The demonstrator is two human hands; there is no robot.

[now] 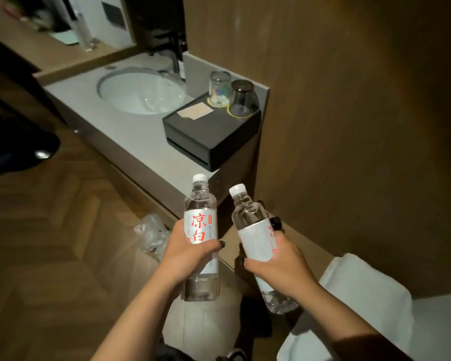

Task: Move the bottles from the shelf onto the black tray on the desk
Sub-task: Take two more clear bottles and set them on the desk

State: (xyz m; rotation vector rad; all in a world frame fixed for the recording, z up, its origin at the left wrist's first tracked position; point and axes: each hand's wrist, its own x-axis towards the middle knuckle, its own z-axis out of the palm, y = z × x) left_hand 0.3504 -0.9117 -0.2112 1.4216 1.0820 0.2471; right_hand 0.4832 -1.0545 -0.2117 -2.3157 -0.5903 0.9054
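I hold two clear water bottles with white caps and white labels printed in red. My left hand [186, 252] grips the left bottle [200, 220] upright around its label. In my right hand [280, 264] is the right bottle [250, 225], tilted with its cap leaning left. Both bottles hang in the air in front of the counter, below and short of the black tray [216, 131]. The tray sits on the grey counter's right end, and its front half is bare.
Two upturned glasses [231, 96] and a paper card [195, 112] stand on the tray's back part. A white sink [141, 92] with a dark tap lies left of it. A wooden wall rises at right. White towels [354, 295] lie lower right, a plastic bag [151, 234] on the floor.
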